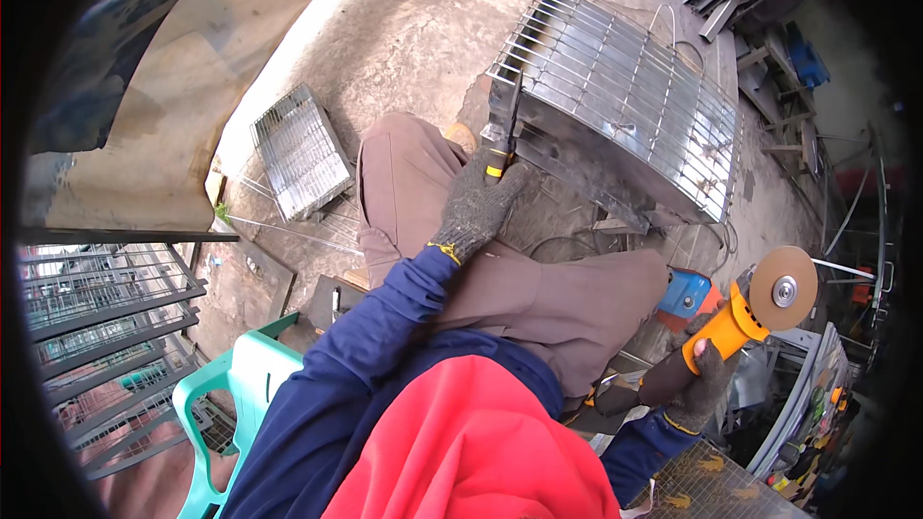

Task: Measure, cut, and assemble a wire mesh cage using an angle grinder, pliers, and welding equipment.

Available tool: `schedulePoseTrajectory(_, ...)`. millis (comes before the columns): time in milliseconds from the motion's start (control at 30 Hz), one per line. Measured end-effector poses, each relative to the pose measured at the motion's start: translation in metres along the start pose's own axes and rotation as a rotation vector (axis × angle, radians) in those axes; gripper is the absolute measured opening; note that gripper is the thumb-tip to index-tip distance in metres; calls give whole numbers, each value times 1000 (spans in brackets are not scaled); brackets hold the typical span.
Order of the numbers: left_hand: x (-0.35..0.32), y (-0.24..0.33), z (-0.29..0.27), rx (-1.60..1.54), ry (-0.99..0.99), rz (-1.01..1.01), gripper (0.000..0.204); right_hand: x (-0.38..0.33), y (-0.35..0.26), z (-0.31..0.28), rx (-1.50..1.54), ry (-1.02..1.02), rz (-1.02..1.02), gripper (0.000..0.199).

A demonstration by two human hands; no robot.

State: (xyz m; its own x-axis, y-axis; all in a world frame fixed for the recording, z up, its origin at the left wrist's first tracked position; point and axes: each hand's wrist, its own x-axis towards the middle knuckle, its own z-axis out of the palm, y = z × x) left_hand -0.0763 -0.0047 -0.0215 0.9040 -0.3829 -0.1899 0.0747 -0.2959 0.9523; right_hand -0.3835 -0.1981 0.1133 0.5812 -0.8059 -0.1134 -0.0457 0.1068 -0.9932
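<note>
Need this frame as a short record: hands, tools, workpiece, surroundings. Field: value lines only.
Left hand: grey knit glove, closed on a slim black tool with a yellow band
Black tool: reaches the large box's left end; contact unclear
Right hand: gloved, gripping a yellow-and-black angle grinder
Grinder disc: round, tan, apart from the large box; spin not discernible
Large box: long silver metal box with wire-grid top
Left side: smaller silver wire-grid piece; teal plastic chair

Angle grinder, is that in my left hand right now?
No, the gloved right hand is holding the orange angle grinder.
</note>
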Motion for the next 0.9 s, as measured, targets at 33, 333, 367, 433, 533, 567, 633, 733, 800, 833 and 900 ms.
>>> schedulePoseTrajectory(33, -11, 12, -8, -128, -147, -29, 26, -3, 1, -2, -2, 51, -7, 68)
schedulePoseTrajectory(333, -83, 1, -108, -301, -456, -417, 45, -14, 21, -9, -55, 140, 34, 53)
schedulePoseTrajectory(367, -93, -8, -119, -496, -386, -390, 51, -12, 29, -15, -77, 172, 53, 51)
schedulePoseTrajectory(433, -99, 17, -140, -610, -295, -386, 47, -12, 20, -14, -49, 137, 103, 58)
schedulePoseTrajectory(533, -92, 2, -212, 11, -194, -400, 39, -14, 23, -13, 24, 106, 105, 59)
schedulePoseTrajectory(567, -99, -8, -231, 339, -115, -316, 40, -19, 21, -9, 18, 97, 179, 59)
schedulePoseTrajectory(633, -112, -33, -254, 661, -40, -246, 41, -24, 17, -5, -70, 155, 232, 62)
schedulePoseTrajectory(733, -161, -93, -285, 960, 127, -413, 60, -15, 24, 2, -71, 221, 259, 67)
schedulePoseTrajectory(800, -192, -132, -287, 749, 206, -470, 61, -11, 29, -4, -115, 218, 156, 69)
schedulePoseTrajectory(833, -204, -141, -281, 689, 250, -459, 61, -9, 26, -16, -133, 98, 282, 74)
schedulePoseTrajectory(900, -214, -163, -266, 608, 279, -501, 66, -8, 28, -19, -148, 125, 235, 74)
